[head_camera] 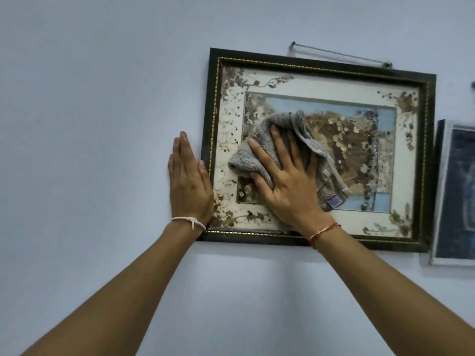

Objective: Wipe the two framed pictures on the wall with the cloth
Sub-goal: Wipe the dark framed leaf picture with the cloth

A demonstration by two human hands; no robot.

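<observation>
A large picture in a dark frame with gold trim (426,155) hangs on the pale wall, showing pressed flowers and leaves behind glass. My right hand (285,181) lies flat with spread fingers on a grey cloth (246,152), pressing it against the lower left of the glass. My left hand (189,181) rests flat against the wall with fingers together, its thumb touching the frame's left edge. A second picture with a light frame and dark blue image (455,191) hangs just to the right, cut off by the view's edge.
A thin rod on two small brackets (341,54) is fixed to the wall just above the dark frame. A small dark fitting (473,85) shows at the far right edge. Bare pale wall (102,98) spreads to the left and below.
</observation>
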